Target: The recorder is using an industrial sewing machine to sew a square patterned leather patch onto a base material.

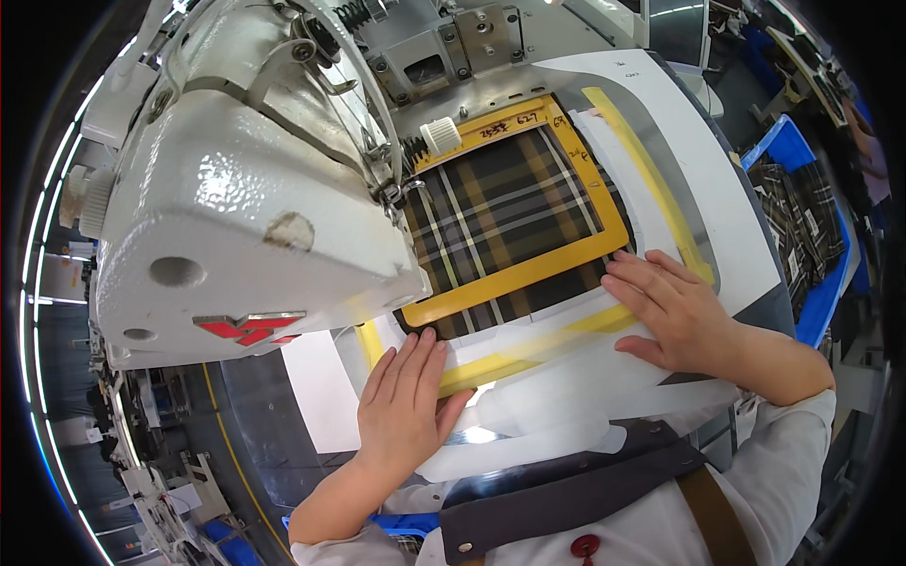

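Observation:
Dark plaid fabric (500,203) lies under a yellow rectangular frame (519,275) on the sewing machine's bed. My left hand (404,391) rests flat with fingers stretched out, its tips at the fabric's near left edge, just below the frame's corner. On the other side my right hand (675,316) lies with fingers spread, its fingertips on the fabric edge beside the frame's near right corner. Neither hand grips anything. Yellow tape (528,357) borders a pale sheet beneath the fabric. The machine head hides the frame's left side.
The white sewing machine head (236,198) fills the left, its thread parts close to the fabric. White paper (746,255) extends to the right of the frame. A blue bin (819,311) of plaid pieces stands at the far right. A metal clamp assembly (453,52) sits behind the frame.

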`<state>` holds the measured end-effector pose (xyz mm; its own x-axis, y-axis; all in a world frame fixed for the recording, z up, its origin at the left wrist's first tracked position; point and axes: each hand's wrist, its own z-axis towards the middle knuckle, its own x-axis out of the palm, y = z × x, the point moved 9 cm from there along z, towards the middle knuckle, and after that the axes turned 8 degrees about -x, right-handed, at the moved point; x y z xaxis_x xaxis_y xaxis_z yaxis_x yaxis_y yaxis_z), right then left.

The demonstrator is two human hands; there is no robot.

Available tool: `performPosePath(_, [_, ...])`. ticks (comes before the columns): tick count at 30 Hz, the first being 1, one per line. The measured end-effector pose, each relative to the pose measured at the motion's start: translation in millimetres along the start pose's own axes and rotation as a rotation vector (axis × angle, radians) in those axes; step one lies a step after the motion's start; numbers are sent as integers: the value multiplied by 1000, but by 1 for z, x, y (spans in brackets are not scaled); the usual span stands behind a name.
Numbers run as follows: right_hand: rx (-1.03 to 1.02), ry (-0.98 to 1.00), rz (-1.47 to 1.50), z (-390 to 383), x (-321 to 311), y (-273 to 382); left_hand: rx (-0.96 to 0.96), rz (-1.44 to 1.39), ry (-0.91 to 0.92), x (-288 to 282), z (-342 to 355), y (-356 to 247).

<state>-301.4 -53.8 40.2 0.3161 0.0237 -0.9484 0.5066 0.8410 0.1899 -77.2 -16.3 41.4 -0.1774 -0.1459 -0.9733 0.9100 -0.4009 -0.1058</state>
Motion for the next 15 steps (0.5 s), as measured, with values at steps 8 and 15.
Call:
performPosePath(8, [18,66,-89,-5,5,0,-37,-22,13,0,1,3])
performPosePath(15, [-1,-58,21,6,-5,0,-67,30,97,17,-9,13])
